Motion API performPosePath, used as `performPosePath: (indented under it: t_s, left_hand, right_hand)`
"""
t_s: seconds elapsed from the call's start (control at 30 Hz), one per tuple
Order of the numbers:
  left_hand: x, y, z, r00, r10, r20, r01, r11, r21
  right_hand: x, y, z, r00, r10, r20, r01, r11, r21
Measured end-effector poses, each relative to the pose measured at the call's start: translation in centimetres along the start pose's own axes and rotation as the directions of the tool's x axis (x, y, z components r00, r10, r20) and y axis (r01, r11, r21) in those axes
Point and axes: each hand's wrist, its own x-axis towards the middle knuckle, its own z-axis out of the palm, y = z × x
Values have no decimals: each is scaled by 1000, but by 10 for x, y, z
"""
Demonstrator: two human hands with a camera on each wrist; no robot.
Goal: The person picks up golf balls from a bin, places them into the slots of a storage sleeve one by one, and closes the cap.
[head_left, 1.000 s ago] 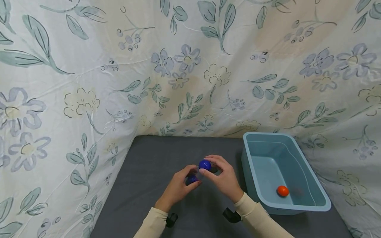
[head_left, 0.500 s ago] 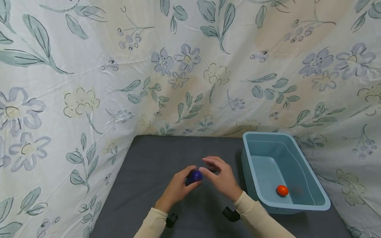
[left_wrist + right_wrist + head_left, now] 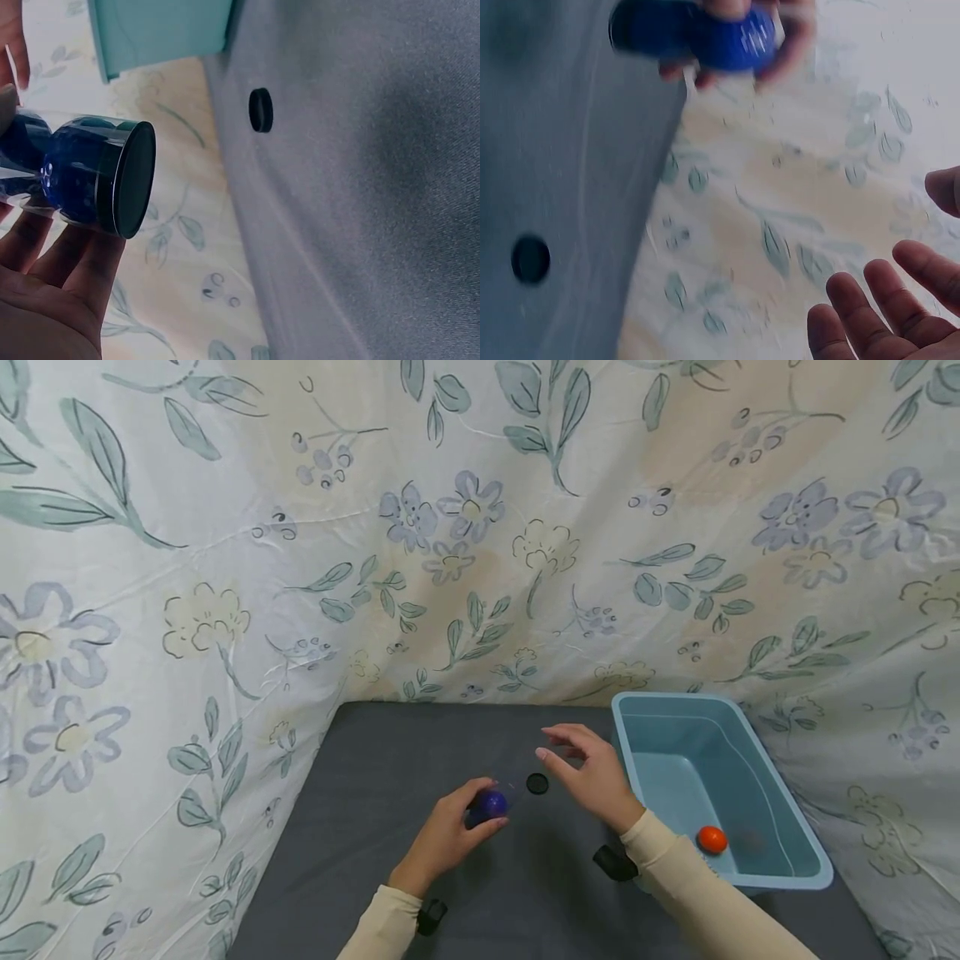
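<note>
Clear plastic sheathes what seem, through glare, two blue balls [image 3: 491,804] at the head view's lower centre; the left hand [image 3: 447,829] grips the tube [image 3: 94,169], we judge, to steady it. The right hand [image 3: 596,777], loosely spread, holds nothing; a black lid [image 3: 537,784] lies on the counter [image 3: 397,745].

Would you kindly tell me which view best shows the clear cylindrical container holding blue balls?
The left wrist view: the clear container looks large, its dark cap and blue balls distinct, though the left edge crops it. The head view shows it small, partly behind the left hand; the right wrist view, blurred at the top.
</note>
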Motion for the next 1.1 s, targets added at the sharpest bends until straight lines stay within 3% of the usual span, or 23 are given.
performPosePath:
  t_s: [0.33,0.73,0.87,1.1]
  left_hand:
    - [-6,-4,-4,999,-44,2,44,999,-4]
    - [-7,-7,-6,998,-56,15,56,998,6]
    - [-6,-8,-6,998,-63,21,63,998,6]
    - [-5,-9,-5,999,-40,18,40,999,9]
  right_hand:
    - [17,22,-51,997,-7,-71,-3,991,-133]
    - [9,82,-100,984,171,-58,-180,936,-303]
    - [3,109,-112,957,289,-16,-273,885,-376]
    - [3,145,-118,865,474,161,-338,790,-511]
